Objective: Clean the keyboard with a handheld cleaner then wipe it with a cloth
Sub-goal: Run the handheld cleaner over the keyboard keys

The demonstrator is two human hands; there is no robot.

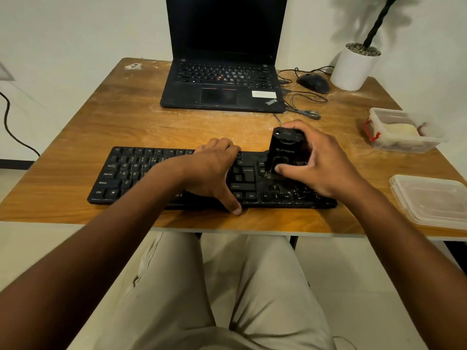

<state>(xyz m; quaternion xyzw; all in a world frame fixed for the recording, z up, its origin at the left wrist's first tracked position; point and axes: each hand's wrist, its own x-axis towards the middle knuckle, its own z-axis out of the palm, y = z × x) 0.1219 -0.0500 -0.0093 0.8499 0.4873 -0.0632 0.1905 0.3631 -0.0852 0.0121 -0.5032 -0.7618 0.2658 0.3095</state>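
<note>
We see a black keyboard [177,178] lying flat along the table's near edge. A black handheld cleaner [284,152] stands upright on its right-hand keys.

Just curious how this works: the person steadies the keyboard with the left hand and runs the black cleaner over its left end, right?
Not quite. The head view shows the cleaner in the right hand over the keyboard's right end; the left hand does steady it.

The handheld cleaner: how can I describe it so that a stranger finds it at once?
Start at the long black keyboard near the front edge of the wooden table. Over its right end, the right hand grips a small black upright device, the handheld cleaner. Unlike the flat keys around it, it stands tall and carries a pale logo.
</note>
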